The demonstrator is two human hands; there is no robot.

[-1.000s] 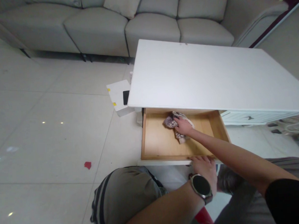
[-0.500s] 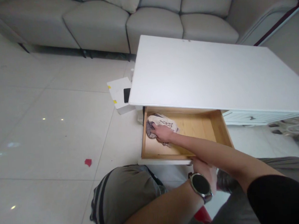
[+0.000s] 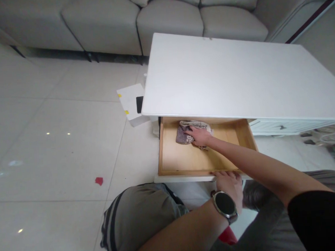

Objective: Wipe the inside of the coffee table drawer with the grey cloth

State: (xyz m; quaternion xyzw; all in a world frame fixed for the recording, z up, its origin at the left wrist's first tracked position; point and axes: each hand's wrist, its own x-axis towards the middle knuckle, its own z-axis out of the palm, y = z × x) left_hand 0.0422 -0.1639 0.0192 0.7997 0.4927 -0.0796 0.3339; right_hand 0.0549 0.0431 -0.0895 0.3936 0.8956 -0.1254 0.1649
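1. Right hand [image 3: 199, 136] has its fingers curled down on the crumpled cloth [image 3: 183, 134], pressing it flat.
2. Cloth lies under the palm at the back-left of the wooden drawer [image 3: 186, 162].
3. Left hand [image 3: 229, 182] is closed over the drawer's front rim, with a watch [image 3: 224, 205] on the wrist.
4. Drawer is pulled out of the white table [image 3: 237, 73]. Tiled floor [image 3: 59, 146], grey sofa [image 3: 150, 17] behind, white box [image 3: 128, 101] beside the table.

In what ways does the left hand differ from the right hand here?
The right hand lies on the cloth inside the drawer; the left hand holds the drawer's front edge. The left wrist wears a watch; the right wrist is bare. Both hands are bare and at the same drawer.
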